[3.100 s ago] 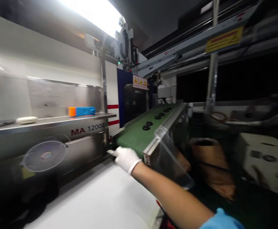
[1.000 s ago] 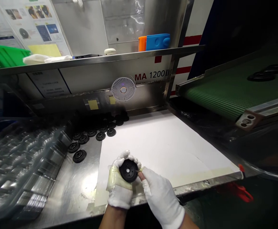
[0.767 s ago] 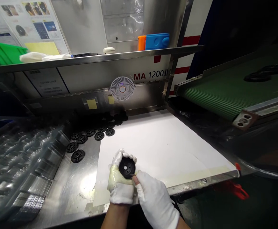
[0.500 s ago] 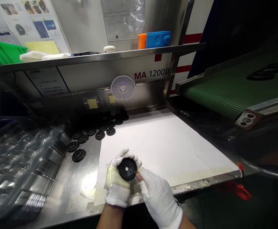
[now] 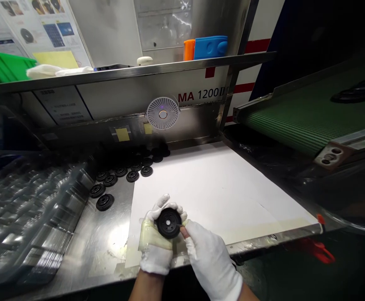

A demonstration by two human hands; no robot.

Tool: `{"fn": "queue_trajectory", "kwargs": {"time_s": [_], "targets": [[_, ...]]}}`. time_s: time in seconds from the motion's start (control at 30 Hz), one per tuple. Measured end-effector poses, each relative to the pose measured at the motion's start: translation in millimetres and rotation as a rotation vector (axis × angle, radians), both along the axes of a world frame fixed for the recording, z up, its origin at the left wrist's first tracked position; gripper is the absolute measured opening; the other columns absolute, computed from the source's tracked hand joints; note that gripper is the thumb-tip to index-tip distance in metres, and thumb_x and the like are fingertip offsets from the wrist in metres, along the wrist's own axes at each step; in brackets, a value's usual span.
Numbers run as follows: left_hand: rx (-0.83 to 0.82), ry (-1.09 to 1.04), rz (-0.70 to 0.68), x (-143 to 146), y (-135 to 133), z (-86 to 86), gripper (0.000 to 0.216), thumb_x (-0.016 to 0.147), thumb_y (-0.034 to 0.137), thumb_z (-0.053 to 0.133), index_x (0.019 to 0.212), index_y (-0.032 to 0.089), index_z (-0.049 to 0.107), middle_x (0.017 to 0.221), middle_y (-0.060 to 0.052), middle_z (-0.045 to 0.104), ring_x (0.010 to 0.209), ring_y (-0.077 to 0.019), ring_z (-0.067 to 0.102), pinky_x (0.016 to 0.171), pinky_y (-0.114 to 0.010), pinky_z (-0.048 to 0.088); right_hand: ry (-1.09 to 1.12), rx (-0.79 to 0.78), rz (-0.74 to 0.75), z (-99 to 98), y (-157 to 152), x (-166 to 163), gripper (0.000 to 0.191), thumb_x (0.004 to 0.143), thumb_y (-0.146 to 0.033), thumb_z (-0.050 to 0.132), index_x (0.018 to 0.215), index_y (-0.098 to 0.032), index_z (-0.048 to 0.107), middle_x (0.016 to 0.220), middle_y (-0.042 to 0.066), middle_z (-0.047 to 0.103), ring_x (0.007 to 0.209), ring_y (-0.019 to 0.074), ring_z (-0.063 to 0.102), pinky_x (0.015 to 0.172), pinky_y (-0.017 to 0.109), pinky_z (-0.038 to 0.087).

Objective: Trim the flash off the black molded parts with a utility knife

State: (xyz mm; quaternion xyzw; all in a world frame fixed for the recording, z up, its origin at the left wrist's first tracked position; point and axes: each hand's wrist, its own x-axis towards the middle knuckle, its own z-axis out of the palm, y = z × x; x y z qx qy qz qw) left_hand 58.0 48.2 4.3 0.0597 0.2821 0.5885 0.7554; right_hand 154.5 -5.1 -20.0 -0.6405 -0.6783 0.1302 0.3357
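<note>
Steel bench (image 5: 75, 246), white paper sheet (image 5: 220, 188) lying on it. Left hand (image 5: 154, 246), taped glove, curled around a black ribbed disc (image 5: 169, 223) above the sheet; right hand (image 5: 209, 255) closed against its rim. Risk: a slack grip could drop the disc, which might roll toward the loose discs (image 5: 113, 179).

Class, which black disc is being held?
The disc cradled in the left hand; the other discs lie on the steel bench or the green conveyor belt.

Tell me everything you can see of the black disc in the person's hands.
The black disc is round and looks like moulded rubber or plastic, with a small central hole inside a raised ring. It faces up, slightly tilted, above a white sheet. The gloved left hand cups it from below and the side; the right hand is against its edge.
</note>
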Motion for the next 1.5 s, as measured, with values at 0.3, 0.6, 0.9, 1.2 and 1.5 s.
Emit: {"fn": "queue_trajectory", "kwargs": {"time_s": [0.3,0.6,0.9,1.2,1.5], "targets": [[-0.003,-0.067,0.182,6.4,8.3,-5.6,0.007,0.072,0.015,0.059,0.077,0.02,0.06,0.068,0.002,0.059,0.066,-0.0108,0.058,0.072,-0.028,0.05,-0.044,0.039,0.002,-4.0,-4.4,-13.5,0.025,0.09,-0.027,0.031,0.075,-0.024,0.051,0.065,-0.001,0.059,0.055,0.016,0.053,0.051,0.029,0.027],[0.019,-0.02,0.033,-1.4,1.5,-1.8,0.013,0.072,0.018,0.057,0.085,0.016,0.06,0.065,-0.002,0.056,0.062,-0.0144,0.056,0.06,-0.029,0.049,-0.052,0.038,-0.032,-6.1,-3.0,-3.4,0.024,0.088,-0.026,0.032,0.076,-0.023,0.052,0.065,0.0,0.058,0.054,0.017,0.051,0.051,0.03,0.028],[0.08,0.047,0.088,-3.2,-2.9,-2.1,0.023,0.072,0.019,0.056,0.095,0.017,0.06,0.086,-0.007,0.062,0.083,-0.0192,0.059,0.077,-0.037,0.049,-0.02,0.056,0.022,-1.6,-5.2,-11.7,0.023,0.086,-0.022,0.031,0.071,-0.023,0.049,0.063,0.0,0.058,0.052,0.0153,0.051,0.049,0.028,0.028],[0.078,-0.028,0.119,4.0,-0.2,-3.4,0.006,0.074,0.021,0.059,0.08,0.019,0.058,0.066,0.001,0.054,0.063,-0.0119,0.053,0.063,-0.027,0.047,-0.03,0.068,-0.018,-5.2,-5.9,-8.7,0.025,0.088,-0.028,0.031,0.074,-0.023,0.052,0.061,-0.001,0.057,0.05,0.0161,0.05,0.048,0.029,0.028],[0.1,0.018,-0.06,0.6,-7.3,-2.7,0.022,0.074,0.022,0.054,0.095,0.015,0.059,0.081,-0.008,0.061,0.081,-0.0218,0.058,0.075,-0.039,0.047,0.004,0.035,-0.016,-1.3,-6.1,0.9,0.022,0.086,-0.024,0.032,0.077,-0.024,0.053,0.068,0.001,0.061,0.055,0.017,0.055,0.05,0.028,0.032]]}}
